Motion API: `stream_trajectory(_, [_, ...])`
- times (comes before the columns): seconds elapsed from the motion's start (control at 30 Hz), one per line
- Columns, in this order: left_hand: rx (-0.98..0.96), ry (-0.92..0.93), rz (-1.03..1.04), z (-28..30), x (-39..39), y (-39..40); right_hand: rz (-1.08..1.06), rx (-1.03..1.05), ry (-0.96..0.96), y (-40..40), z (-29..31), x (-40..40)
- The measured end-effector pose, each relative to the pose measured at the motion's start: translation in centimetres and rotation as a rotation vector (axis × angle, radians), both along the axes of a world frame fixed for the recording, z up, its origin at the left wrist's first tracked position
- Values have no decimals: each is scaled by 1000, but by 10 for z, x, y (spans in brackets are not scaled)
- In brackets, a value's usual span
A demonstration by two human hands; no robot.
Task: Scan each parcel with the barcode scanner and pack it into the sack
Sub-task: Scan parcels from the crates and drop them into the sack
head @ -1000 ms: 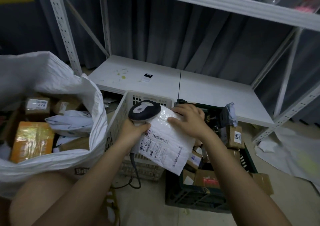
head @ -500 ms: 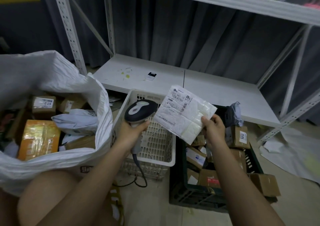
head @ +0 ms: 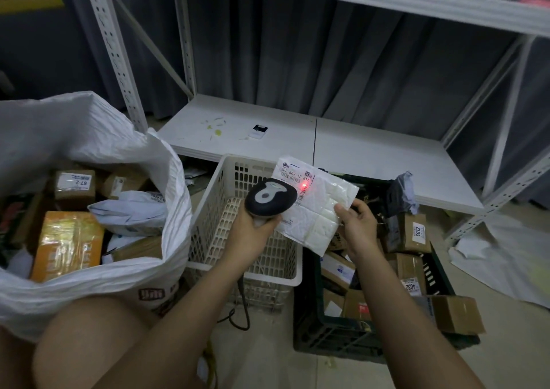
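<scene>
My left hand (head: pixel 248 236) grips the handle of a black and grey barcode scanner (head: pixel 270 199), its head pointed at a white bubble-mailer parcel (head: pixel 317 210). My right hand (head: pixel 358 226) pinches that parcel by its lower right edge and holds it tilted, label side up, above the baskets. A red light spot shows on the parcel's label beside the scanner head. The white woven sack (head: pixel 98 138) stands open at the left, holding several boxes and a grey mailer.
A white plastic basket (head: pixel 220 180) sits below the scanner, its cable trailing to the floor. A dark crate (head: pixel 351 332) at the right holds several cardboard parcels. A low white shelf (head: pixel 369 162) runs behind, with metal uprights. My knee is at the bottom left.
My right hand lifted the parcel off the basket and turned its label up. The scanner head has moved right onto the label, and a red spot now shows there.
</scene>
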State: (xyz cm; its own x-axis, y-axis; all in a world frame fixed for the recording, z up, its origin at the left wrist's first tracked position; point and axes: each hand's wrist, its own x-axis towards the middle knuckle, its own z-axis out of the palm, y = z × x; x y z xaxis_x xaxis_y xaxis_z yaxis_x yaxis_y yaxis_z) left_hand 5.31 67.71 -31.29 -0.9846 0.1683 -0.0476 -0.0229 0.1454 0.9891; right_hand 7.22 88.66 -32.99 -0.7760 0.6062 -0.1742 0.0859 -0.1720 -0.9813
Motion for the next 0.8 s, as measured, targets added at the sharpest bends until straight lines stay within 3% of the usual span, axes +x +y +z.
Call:
stream_trajectory(0.4, [49, 34, 24, 6, -3, -2, 17, 17, 21, -3, 7, 2])
stream_trajectory(0.6, [140, 116, 191, 50, 1, -33, 98, 16, 194, -40, 59, -4])
stream_trajectory(0.8, [158, 250, 409, 93, 3, -104, 254, 96, 379, -135, 124, -40])
